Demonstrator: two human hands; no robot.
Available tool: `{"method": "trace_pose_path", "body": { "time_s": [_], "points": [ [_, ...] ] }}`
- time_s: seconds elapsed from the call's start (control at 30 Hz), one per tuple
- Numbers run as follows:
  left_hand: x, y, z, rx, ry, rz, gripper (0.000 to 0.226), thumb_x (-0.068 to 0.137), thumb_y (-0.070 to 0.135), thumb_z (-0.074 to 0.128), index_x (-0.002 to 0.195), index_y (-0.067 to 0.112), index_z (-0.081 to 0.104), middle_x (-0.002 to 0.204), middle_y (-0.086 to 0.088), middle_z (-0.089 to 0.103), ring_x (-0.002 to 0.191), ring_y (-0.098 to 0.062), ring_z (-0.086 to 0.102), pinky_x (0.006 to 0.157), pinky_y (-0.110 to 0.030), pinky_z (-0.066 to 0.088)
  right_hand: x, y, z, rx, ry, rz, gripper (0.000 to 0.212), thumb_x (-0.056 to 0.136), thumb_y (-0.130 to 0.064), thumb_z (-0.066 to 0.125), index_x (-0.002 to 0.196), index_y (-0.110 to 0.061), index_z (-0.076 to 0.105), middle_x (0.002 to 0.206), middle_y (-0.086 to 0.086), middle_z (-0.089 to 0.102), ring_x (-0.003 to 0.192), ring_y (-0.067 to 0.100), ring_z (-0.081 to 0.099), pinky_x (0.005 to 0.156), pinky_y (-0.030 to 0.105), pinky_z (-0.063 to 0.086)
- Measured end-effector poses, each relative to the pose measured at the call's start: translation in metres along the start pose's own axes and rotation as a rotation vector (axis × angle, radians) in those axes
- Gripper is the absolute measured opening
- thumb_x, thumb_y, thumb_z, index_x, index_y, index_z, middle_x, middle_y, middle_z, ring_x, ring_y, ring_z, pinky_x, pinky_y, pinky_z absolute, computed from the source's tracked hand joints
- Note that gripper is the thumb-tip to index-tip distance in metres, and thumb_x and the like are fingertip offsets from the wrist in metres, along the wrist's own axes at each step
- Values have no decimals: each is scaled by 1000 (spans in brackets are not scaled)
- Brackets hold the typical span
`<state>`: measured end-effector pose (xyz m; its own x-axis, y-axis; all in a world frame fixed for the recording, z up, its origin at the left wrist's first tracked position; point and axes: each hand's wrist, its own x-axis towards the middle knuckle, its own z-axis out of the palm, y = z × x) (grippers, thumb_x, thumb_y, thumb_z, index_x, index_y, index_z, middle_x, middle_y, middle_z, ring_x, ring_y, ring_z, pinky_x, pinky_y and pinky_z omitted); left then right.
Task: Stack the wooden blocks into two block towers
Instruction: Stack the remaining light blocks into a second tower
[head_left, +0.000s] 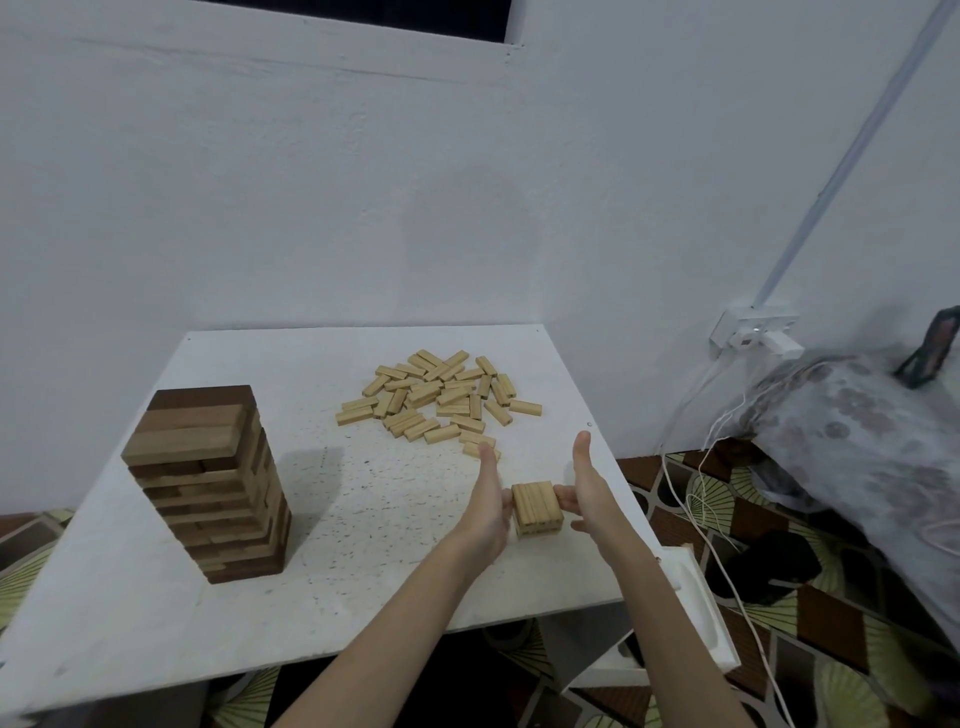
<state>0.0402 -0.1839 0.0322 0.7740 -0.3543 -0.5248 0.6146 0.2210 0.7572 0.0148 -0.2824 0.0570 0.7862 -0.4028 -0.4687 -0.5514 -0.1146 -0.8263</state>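
Note:
A tall tower of dark and light brown blocks (208, 483) stands on the left of the white table (363, 519). A loose pile of several pale wooden blocks (441, 397) lies at the table's back middle. Near the right edge sits a short pale stack (537, 508), a couple of layers high. My left hand (488, 506) presses flat against its left side with straight fingers. My right hand (589, 491) presses its right side, fingers straight and pointing away from me.
The table's right edge runs close beside my right hand. A white tray (698, 613) sticks out below that edge. White cables (691, 478) hang from a wall socket (756, 332) over a patterned floor. A grey patterned cloth heap (857, 441) lies at the right.

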Motion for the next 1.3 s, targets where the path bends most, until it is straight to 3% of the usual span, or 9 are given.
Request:
{"method": "trace_pose_path", "body": {
  "time_s": [0.13, 0.27, 0.33, 0.47, 0.57, 0.8, 0.97, 1.1, 1.3],
  "points": [
    [-3, 0, 1, -9, -19, 3, 68, 97, 54, 9, 150, 12, 8, 150, -20, 29, 141, -28, 25, 114, -34, 18, -3, -3, 0, -17, -9, 10, 69, 100, -50, 11, 138, 1, 40, 128, 24, 57, 122, 33, 52, 103, 37, 36],
    [-5, 3, 1, -17, -5, -15, 69, 97, 55, 11, 151, 11, 7, 150, -23, 27, 140, -31, 27, 113, -35, 21, -7, -4, 0, -11, 12, -2, 81, 100, -51, 12, 134, 19, 34, 135, 37, 41, 128, 46, 41, 110, 51, 31],
    [-6, 3, 1, -25, 2, -35, 71, 96, 56, 11, 151, 12, 5, 149, -25, 28, 138, -33, 30, 112, -36, 24, -11, -7, 0, -30, 22, -7, 79, 100, -51, 13, 134, 17, 32, 136, 36, 36, 129, 47, 37, 110, 55, 27],
    [-11, 3, 2, 0, -30, -39, 70, 96, 56, 9, 150, 11, 8, 148, -24, 31, 136, -34, 33, 109, -38, 27, -13, -7, -2, -64, -3, 18, 82, 100, -51, 10, 132, 19, 39, 133, 36, 45, 127, 46, 43, 109, 48, 31],
    [-14, 3, 4, 19, -46, -37, 70, 97, 55, 7, 150, 10, 12, 148, -23, 32, 137, -34, 32, 110, -39, 26, -17, -6, -4, -74, -12, 12, 73, 101, -47, 11, 129, 10, 47, 128, 31, 54, 124, 39, 50, 104, 40, 36],
    [-15, 6, 2, -8, -19, -68, 71, 96, 57, 11, 150, 11, 6, 148, -22, 31, 135, -33, 36, 109, -36, 27, -20, -8, -3, -75, 11, 31, 84, 99, -52, 11, 132, 21, 34, 135, 36, 40, 129, 47, 38, 109, 53, 25],
    [-16, 4, 2, -18, -30, -70, 72, 96, 57, 9, 150, 9, 6, 145, -25, 36, 132, -35, 39, 108, -37, 31, -23, -6, -4, -78, -7, 19, 81, 100, -50, 11, 134, 20, 32, 134, 39, 40, 129, 49, 38, 110, 52, 25],
    [-17, 5, 3, -5, 1, -63, 72, 97, 55, 11, 149, 5, 12, 148, -20, 30, 136, -34, 25, 107, -35, 25, -24, -7, -6, -80, 4, 27, 81, 100, -51, 12, 136, 18, 31, 135, 37, 39, 130, 47, 37, 110, 52, 24],
    [-19, 4, 5, 8, -31, -101, 73, 97, 56, 8, 149, 5, 11, 143, -23, 41, 132, -35, 40, 101, -37, 32, -30, -8, -6, -88, -11, 38, 78, 100, -49, 12, 131, 15, 43, 131, 34, 49, 127, 43, 46, 108, 46, 32]
  ]
}}
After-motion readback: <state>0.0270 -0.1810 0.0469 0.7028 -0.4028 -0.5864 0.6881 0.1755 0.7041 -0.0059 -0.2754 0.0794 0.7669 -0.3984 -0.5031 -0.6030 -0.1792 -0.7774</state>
